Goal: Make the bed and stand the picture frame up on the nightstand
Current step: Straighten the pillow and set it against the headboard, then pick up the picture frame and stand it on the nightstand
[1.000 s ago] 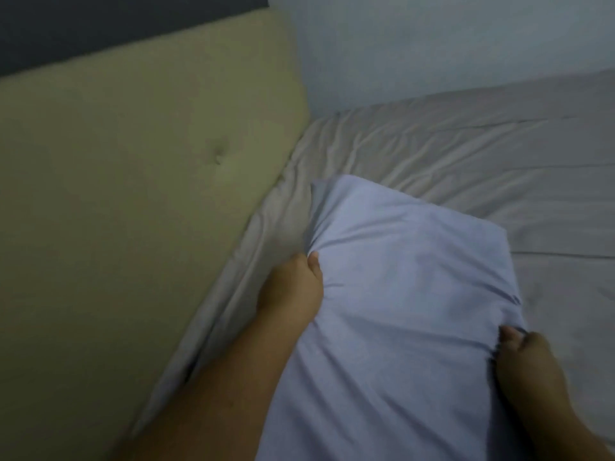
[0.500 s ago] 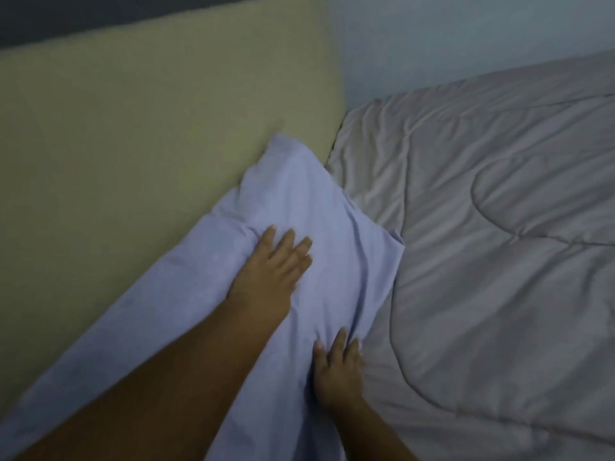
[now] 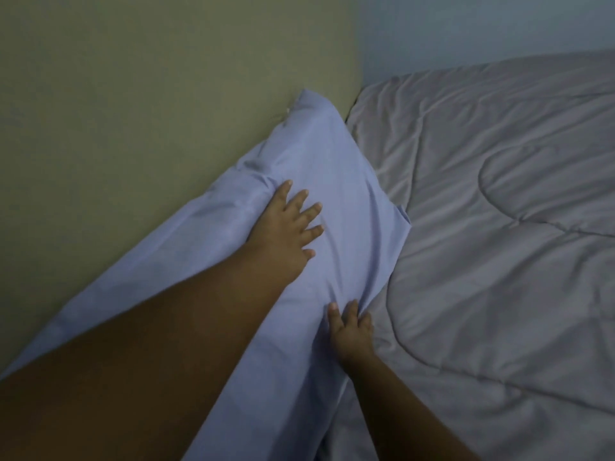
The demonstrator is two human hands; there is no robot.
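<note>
A pale blue pillow leans against the beige padded headboard, its far corner up near the headboard's end. My left hand lies flat on the pillow's face with fingers spread. My right hand rests on the pillow's lower right edge, where it meets the grey quilted comforter, with its fingers pressed into the fabric. The comforter covers the bed to the right, lightly wrinkled. No picture frame or nightstand is in view.
A light blue wall runs behind the bed at the top right. The headboard fills the left side of the view.
The pillow went from being gripped over the bed to leaning on the headboard. Both hands let go of its edges and now press on it; the left fingers have spread wider.
</note>
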